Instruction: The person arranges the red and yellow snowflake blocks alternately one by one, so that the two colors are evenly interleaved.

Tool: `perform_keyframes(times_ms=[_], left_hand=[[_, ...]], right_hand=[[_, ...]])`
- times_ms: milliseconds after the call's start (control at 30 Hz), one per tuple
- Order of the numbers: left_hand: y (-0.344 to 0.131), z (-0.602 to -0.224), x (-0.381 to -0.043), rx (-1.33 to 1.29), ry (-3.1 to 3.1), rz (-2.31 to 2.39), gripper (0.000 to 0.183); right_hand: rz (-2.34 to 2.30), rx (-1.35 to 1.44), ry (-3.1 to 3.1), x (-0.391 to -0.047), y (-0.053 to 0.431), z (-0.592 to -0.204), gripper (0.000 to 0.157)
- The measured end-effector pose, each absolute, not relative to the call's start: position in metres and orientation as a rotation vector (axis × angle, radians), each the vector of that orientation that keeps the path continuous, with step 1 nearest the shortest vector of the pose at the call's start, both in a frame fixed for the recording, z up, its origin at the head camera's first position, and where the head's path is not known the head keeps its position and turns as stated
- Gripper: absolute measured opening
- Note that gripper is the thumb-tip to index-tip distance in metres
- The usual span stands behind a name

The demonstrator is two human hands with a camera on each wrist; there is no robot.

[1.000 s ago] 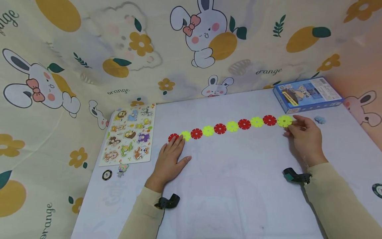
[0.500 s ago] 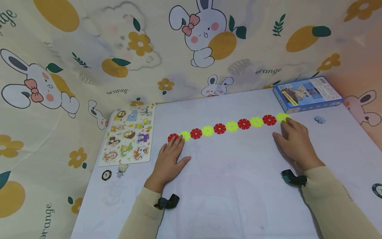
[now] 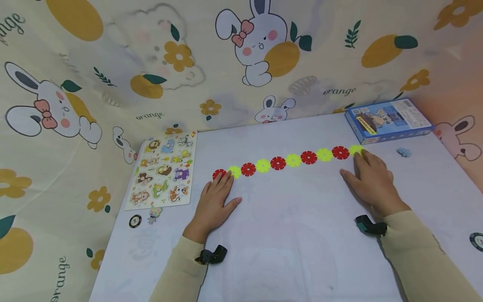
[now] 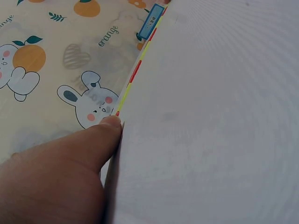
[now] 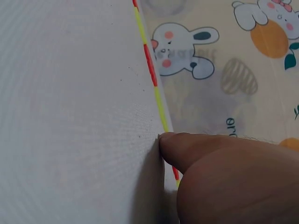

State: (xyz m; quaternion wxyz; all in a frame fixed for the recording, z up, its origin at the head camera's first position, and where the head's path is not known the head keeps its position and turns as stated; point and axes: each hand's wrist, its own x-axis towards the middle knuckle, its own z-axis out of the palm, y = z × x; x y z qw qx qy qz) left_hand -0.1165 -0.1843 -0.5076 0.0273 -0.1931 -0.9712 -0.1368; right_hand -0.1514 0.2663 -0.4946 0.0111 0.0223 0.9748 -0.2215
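Note:
A row of several flat, notched plastic snowflake discs runs across the white table, red discs alternating with yellow-green discs. Its right end stands farther back than its left. My left hand lies palm down, fingertips over the leftmost red disc and the yellow-green one beside it, thumb spread to the right. At the other end, the fingertips of my right hand rest on the last yellow-green disc and partly hide it. Both wrist views show the row edge-on, a thin line low on the table.
An animal sticker board lies at the left, with a small figure and a round black-and-white token before it. At the back right are a blue box and a small blue piece. Another token sits far right.
My right hand has gone from pinching the right end disc's edge to resting fingertips on it, moving slightly left and turning palm down. My left hand and the row have stayed in place.

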Motion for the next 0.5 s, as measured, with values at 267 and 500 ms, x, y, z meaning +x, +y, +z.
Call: perform_keyframes(times_ms=[267, 500], left_hand=[[-0.1848, -0.5087, -0.1166, -0.604, -2.984, -0.431, 0.074], [-0.1850, -0.5107, -0.1165, -0.609, -2.986, -0.439, 0.074]], right_hand=[[-0.669, 0.026, 3.027, -0.1511, 0.2677, -0.4948, 0.092], [-0.699, 0.026, 3.017, -0.1492, 0.2679, -0.4966, 0.093]])
